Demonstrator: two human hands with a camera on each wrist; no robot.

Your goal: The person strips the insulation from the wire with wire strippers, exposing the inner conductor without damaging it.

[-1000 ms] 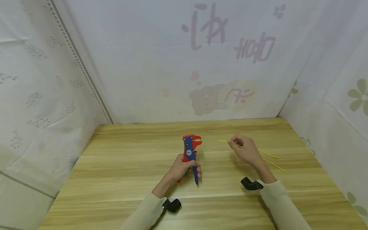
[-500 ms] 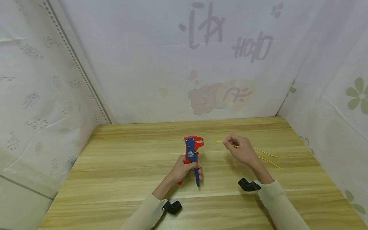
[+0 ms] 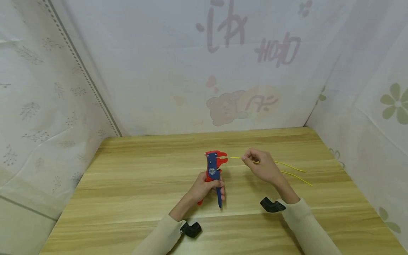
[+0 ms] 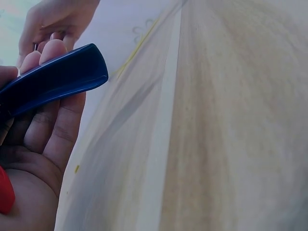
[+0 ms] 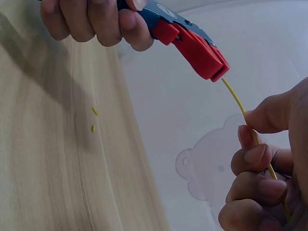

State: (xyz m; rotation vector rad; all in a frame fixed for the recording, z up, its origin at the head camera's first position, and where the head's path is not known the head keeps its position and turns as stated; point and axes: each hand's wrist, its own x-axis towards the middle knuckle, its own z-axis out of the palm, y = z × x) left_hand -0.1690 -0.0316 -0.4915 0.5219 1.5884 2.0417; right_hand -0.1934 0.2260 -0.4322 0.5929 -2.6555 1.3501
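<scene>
My left hand grips a red and blue wire stripper by its handles, head upward and its jaws parted toward the right. In the left wrist view, fingers lie behind the dark blue handle. Thumb and forefinger of my right hand pinch a thin yellow wire. Its bare end points left, right at the mouth of the stripper, as the right wrist view shows up close with the wire by the red jaws. The rest of that wire passes through my curled fingers and trails out to the right.
A second yellow wire lies on the wood-grain table behind my right wrist. Small yellow scraps are on the tabletop near the stripper. Patterned cloth stands along the back and both sides.
My right hand has moved left with the wire, bringing its end close to the stripper's jaws. My left hand keeps its grip, and the stripper has shifted slightly right.
</scene>
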